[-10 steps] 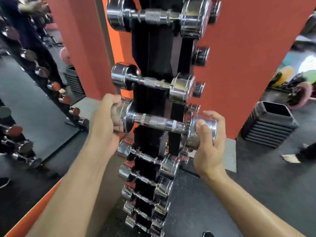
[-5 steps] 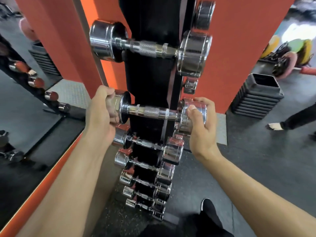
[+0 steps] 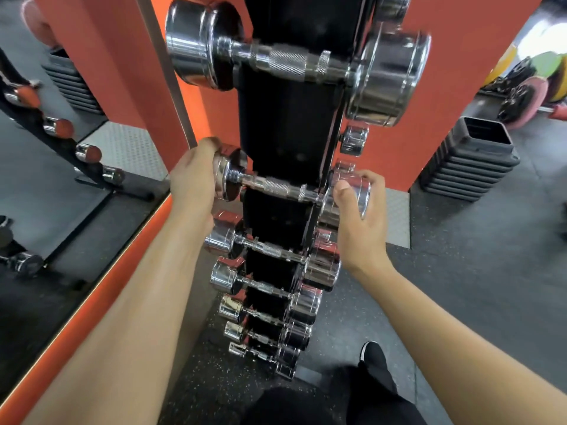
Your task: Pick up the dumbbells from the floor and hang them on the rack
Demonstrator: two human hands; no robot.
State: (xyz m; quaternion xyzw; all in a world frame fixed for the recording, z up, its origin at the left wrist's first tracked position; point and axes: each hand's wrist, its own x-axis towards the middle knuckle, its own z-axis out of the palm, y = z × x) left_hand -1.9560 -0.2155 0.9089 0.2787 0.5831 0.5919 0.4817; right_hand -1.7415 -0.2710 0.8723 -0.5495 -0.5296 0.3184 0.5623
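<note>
A chrome dumbbell (image 3: 276,187) lies crosswise against the black upright rack (image 3: 285,124), about mid-height. My left hand (image 3: 191,179) grips its left head, fingers curled round the far side. My right hand (image 3: 359,210) cups its right head, thumb in front and fingers over the top. A much bigger chrome dumbbell (image 3: 294,62) hangs on the rack just above. Several smaller chrome dumbbells (image 3: 270,250) hang in a column below, down to the floor.
An orange pillar (image 3: 454,72) stands behind the rack. A mirror (image 3: 61,179) with an orange frame runs along the left. A stack of black step platforms (image 3: 469,167) sits at the right. My foot (image 3: 372,357) stands on dark rubber flooring near the rack's base.
The held dumbbell has come lower and closer in against the rack, now level with its slot. My view has tipped down, bringing my legs and foot into sight.
</note>
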